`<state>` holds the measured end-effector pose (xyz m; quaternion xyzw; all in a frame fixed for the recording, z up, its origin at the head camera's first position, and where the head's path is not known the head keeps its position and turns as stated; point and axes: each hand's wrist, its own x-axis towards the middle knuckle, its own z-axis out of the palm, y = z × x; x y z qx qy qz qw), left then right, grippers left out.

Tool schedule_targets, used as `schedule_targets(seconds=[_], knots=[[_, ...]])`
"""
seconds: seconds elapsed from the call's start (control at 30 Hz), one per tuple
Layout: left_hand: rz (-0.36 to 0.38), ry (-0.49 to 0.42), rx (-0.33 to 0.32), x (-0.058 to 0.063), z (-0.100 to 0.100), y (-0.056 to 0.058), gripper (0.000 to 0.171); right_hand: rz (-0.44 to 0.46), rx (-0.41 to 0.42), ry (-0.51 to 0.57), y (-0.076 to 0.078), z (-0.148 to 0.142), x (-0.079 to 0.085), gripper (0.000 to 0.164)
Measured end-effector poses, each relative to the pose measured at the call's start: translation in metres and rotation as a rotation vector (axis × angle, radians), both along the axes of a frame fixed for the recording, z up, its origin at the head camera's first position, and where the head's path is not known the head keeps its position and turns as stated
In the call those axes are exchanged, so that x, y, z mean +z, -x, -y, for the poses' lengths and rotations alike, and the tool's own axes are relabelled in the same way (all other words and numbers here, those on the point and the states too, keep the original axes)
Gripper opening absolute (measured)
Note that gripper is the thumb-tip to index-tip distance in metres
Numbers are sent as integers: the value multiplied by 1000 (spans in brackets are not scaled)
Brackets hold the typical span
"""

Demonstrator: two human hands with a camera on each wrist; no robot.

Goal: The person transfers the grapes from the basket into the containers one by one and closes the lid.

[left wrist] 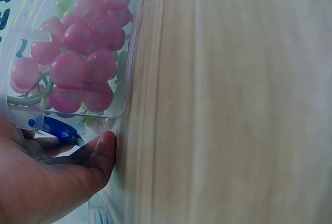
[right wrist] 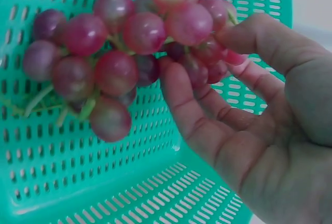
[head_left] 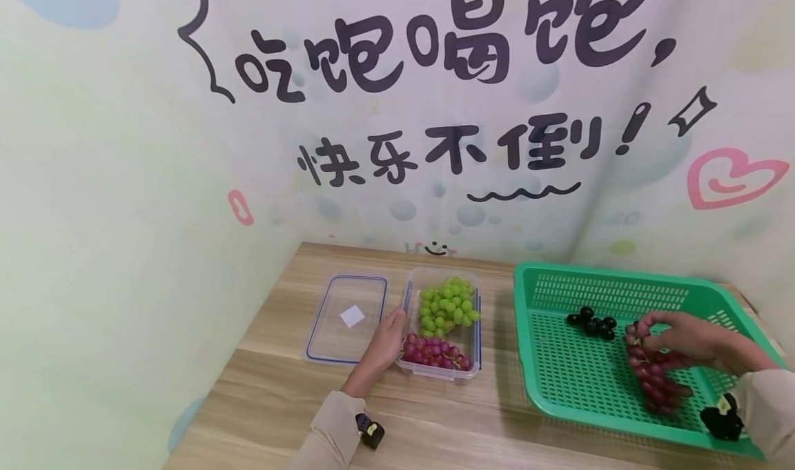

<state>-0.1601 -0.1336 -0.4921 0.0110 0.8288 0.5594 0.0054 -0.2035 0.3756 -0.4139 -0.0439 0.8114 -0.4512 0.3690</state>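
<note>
My left hand (head_left: 386, 339) grips the left side of a clear plastic food container (head_left: 438, 371); in the left wrist view its fingers (left wrist: 107, 149) bend against the container's wall. Inside lie a bunch of green grapes (head_left: 448, 306) and, nearer the front, a bunch of red grapes (head_left: 437, 353). Over at the right, my right hand (head_left: 689, 337) pinches another bunch of red grapes (right wrist: 116, 71) by one end, within a green plastic basket (head_left: 526, 359). A small bunch of black grapes (head_left: 593, 324) sits in the basket beyond that hand.
Left of the container, its clear lid (head_left: 332, 325) with a blue seal lies flat, a white square (head_left: 352, 316) on it. Everything stands on a wooden table (head_left: 279, 394). A printed wall (head_left: 397, 214) rises behind the table's back edge.
</note>
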Motion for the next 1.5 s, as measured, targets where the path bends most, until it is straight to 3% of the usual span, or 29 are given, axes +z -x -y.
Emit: schedule_targets(seconds=[0.23,0.5,1.5], knots=[[-1,2,-8,0,0,1,39,-63,-21,72,4,4,7,20],[2,-7,-9,0,0,1,39,-125,-33,102,8,15,19,15],[11,-2,-6,0,0,1,37,-260,-101,118,9,39,36,18]])
